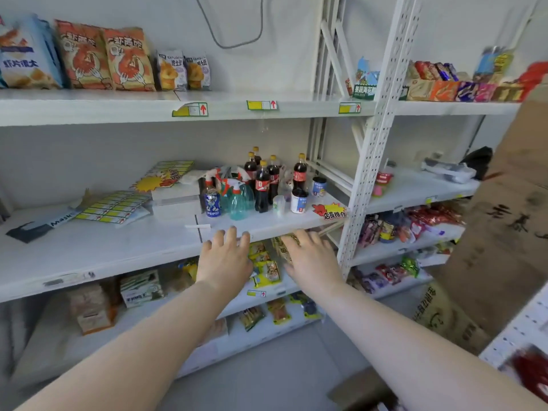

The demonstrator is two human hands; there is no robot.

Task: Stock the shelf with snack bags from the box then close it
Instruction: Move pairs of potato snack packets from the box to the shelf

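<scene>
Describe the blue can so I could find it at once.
Look at the middle shelf, at the cluster of cola bottles. The can stands at the cluster's left front, beside a teal spray bottle. It alone is dark blue and reads PEPSI near its base.

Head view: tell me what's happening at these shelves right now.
A person reaches both hands toward the shelf below the cola bottles. The left hand, fingers straight, is by the front edge of the bottles' shelf. The right hand lies with straight fingers on a tan snack bag. Yellow snack bags sit between the hands. A cardboard box stands at the right, its opening out of view.
</scene>
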